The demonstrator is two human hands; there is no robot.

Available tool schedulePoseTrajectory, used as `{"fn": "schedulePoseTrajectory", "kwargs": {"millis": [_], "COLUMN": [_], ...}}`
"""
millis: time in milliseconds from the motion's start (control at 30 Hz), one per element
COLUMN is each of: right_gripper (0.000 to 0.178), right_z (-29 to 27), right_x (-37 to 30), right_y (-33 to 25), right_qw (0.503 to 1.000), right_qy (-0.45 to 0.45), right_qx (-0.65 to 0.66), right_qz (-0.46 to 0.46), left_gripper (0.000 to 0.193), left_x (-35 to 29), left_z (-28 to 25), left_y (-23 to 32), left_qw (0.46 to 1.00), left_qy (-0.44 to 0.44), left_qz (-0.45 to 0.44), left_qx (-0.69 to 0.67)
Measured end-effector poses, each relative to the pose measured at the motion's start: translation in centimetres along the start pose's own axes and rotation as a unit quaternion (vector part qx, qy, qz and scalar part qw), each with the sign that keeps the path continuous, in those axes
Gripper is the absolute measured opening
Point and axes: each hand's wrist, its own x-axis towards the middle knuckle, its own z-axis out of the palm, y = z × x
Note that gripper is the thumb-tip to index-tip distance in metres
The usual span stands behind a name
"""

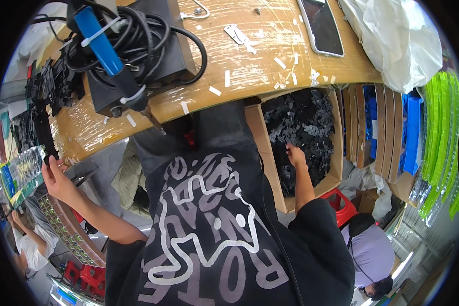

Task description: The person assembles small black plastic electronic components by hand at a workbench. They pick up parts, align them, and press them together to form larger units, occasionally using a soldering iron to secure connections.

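My left hand (58, 182) reaches to the table's left edge, fingers closed together beside a dark stack of black plastic pieces (42, 122); what they pinch is too small to make out. Over on the right, my right hand (296, 155) is down inside an open cardboard box (260, 136) of loose small black plastic parts (311, 120). Its fingers are bent into a pinch over the parts, and their tips are partly hidden. Between the hands, a soldering iron (99, 41) with a blue handle lies over a black box (181, 51) with coiled cable, tip pointing toward me.
White scraps dot the wooden table (209, 71). A phone (322, 28) and a white plastic bag (392, 43) lie far right. Blue trays (412, 135) and green strips (441, 137) stand beyond the box. A red stool (337, 205) and a person (370, 250) are behind at right.
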Motion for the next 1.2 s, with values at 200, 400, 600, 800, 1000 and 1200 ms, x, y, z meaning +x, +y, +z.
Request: {"fn": "schedulePoseTrajectory", "kwargs": {"millis": [200,400,600,800,1000,1200], "right_gripper": [0.018,0.011,0.011,0.015,0.042,0.066], "right_z": [0.9,1.1,-11.8,-26.4,-34.2,-35.3], "right_x": [-0.3,1.2,2.4,-1.7,0.7,5.5], "right_y": [-0.1,1.3,-7.1,-19.3,-27.0,-29.3], "right_qw": [0.999,0.969,0.869,0.704,0.801,0.873], "right_qy": [-0.034,0.119,0.361,0.606,0.525,0.481], "right_qx": [0.015,0.204,0.337,0.33,0.212,0.0], "right_qz": [0.029,0.067,0.007,-0.167,-0.194,-0.083], "left_gripper": [0.031,0.021,0.022,0.022,0.019,0.019], "left_x": [-0.2,0.1,-0.1,0.3,0.1,-0.3], "left_z": [0.0,-0.5,-1.1,-1.9,-2.4,-2.4], "left_y": [0.8,1.1,1.7,0.4,0.1,0.0], "left_qw": [0.996,0.976,0.945,0.867,0.807,0.784], "left_qy": [0.001,0.009,0.03,0.066,0.042,0.039], "left_qz": [-0.027,-0.046,-0.078,-0.143,-0.171,-0.182], "left_qx": [-0.087,-0.214,-0.317,-0.472,-0.564,-0.592]}}
